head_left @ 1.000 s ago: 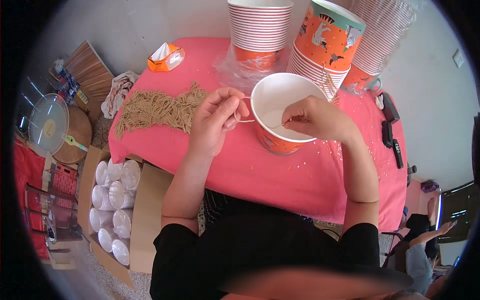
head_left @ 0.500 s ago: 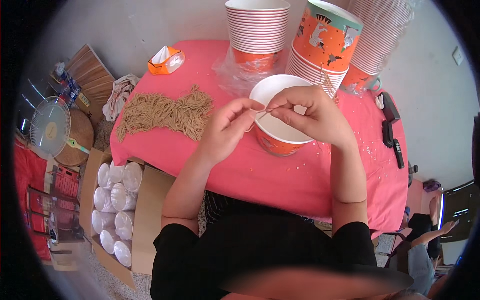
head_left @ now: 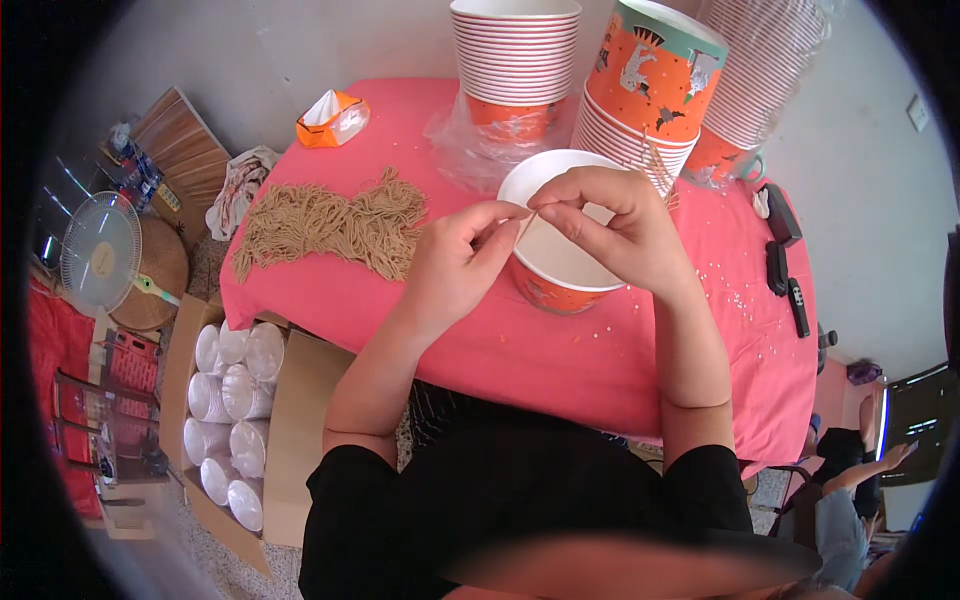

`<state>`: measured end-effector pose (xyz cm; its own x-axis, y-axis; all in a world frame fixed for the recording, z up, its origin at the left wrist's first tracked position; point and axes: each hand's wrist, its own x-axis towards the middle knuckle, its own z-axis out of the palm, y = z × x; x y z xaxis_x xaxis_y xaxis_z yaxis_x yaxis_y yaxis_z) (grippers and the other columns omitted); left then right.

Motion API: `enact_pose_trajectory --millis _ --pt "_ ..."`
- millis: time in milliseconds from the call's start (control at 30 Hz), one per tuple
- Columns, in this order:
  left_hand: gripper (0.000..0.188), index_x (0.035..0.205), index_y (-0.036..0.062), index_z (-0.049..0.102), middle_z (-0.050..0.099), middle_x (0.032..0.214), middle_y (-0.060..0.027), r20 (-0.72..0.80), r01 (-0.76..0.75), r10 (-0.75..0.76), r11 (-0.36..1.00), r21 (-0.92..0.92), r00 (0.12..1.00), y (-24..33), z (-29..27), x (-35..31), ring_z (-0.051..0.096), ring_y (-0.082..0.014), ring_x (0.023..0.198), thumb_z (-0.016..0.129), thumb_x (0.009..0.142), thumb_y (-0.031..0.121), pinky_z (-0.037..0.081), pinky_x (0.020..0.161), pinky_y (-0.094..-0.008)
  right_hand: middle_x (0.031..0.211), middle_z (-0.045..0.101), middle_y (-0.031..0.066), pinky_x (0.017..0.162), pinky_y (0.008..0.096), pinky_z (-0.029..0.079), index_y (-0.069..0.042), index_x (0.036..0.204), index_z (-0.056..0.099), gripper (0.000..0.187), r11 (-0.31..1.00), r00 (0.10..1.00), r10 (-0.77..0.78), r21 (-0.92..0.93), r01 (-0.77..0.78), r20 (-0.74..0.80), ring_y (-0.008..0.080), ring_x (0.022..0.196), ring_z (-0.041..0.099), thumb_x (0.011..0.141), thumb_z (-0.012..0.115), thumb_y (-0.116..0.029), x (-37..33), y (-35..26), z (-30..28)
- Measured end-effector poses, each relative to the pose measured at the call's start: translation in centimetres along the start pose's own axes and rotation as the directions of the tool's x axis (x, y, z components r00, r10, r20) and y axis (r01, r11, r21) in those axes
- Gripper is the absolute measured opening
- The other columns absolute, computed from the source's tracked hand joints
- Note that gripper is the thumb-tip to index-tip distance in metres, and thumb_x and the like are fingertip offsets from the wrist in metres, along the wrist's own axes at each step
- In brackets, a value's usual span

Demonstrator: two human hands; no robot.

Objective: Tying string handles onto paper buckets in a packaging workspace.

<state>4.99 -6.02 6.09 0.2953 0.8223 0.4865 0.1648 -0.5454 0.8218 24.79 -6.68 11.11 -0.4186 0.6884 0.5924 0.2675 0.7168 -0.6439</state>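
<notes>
Over an orange paper bucket (head_left: 563,293) with a white inside, my two hands meet fingertip to fingertip. My left hand (head_left: 462,265) and my right hand (head_left: 622,225) each pinch a short, thin tan string (head_left: 526,222). The fingertips hide most of it. To the left of my left hand lies a loose heap of tan strings (head_left: 330,228) on the pink tablecloth (head_left: 480,340). The bucket stands upright beneath my right hand, which covers part of its rim and opening.
Stacks of paper buckets (head_left: 515,60) stand at the back, one topped by an upturned orange-and-green bucket (head_left: 655,75). An orange tissue pack (head_left: 332,118) lies back left. Black devices (head_left: 777,268) line the right edge. A carton of wrapped cups (head_left: 235,400) sits left on the floor. Another person (head_left: 850,500) is at right.
My fingertips have shifted slightly and drawn closer together around the string. Less of it shows between them now. The bucket and the heap stay where they were.
</notes>
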Motion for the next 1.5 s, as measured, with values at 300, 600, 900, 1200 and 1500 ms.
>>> enact_pose_trajectory --millis 300,600,900,1200,1500 --pt "0.012 0.097 -0.0020 0.069 0.061 0.073 0.0022 0.146 0.029 -0.023 0.999 -0.034 0.989 0.5 0.1 -0.7 0.049 -0.0016 0.066 0.064 0.090 0.006 0.038 0.056 -0.0203 0.086 0.070 0.0069 0.068 0.0255 0.050 0.002 0.093 0.068 0.009 0.996 0.995 0.089 -0.025 -0.091 -0.053 0.0116 0.076 0.063 0.086 0.067 -0.003 0.2 1.5 0.5" --pt "0.015 0.096 0.0020 0.070 0.048 0.061 0.0079 0.176 0.111 -0.064 0.955 -0.274 0.982 -1.8 -0.5 -0.7 0.038 0.0003 0.052 0.059 0.096 0.013 0.027 0.046 -0.0184 0.083 0.064 0.0064 0.066 0.0278 0.049 0.002 0.090 0.065 0.013 0.956 0.995 -0.054 -0.292 0.026 -0.089 0.0163 0.073 0.061 0.077 0.068 0.006 0.2 1.9 -0.1" --pt "0.017 0.098 -0.0028 0.070 0.072 0.089 -0.0052 0.225 0.213 -0.145 0.924 -0.318 0.964 -2.3 -0.9 -0.8 0.062 -0.0066 0.082 0.063 0.094 0.012 0.049 0.072 -0.0220 0.082 0.067 0.0057 0.068 0.0283 0.051 -0.001 0.086 0.066 0.015 0.986 0.994 -0.006 -0.164 0.023 0.107 0.0162 0.073 0.062 0.074 0.071 0.005 -0.2 0.8 0.5" --pt "0.016 0.098 -0.0031 0.070 0.072 0.089 -0.0061 0.214 0.122 -0.067 0.959 -0.256 0.974 -2.0 -0.9 -0.9 0.063 -0.0073 0.082 0.063 0.093 0.010 0.050 0.072 -0.0223 0.079 0.066 0.0056 0.065 0.0303 0.049 -0.003 0.084 0.066 0.013 0.947 0.982 -0.083 -0.294 0.130 0.167 0.0184 0.069 0.063 0.073 0.071 0.003 -0.1 0.9 0.7" --pt "0.013 0.098 -0.0022 0.069 0.069 0.084 -0.0014 0.199 0.091 -0.035 0.956 -0.280 0.979 -2.2 -0.6 -0.9 0.059 -0.0032 0.076 0.064 0.092 0.009 0.046 0.066 -0.0190 0.076 0.065 0.0053 0.068 0.0321 0.048 -0.004 0.082 0.065 0.013 0.932 0.978 -0.156 -0.307 0.193 0.141 0.0225 0.072 0.063 0.073 0.073 0.000 -0.2 1.0 0.8"
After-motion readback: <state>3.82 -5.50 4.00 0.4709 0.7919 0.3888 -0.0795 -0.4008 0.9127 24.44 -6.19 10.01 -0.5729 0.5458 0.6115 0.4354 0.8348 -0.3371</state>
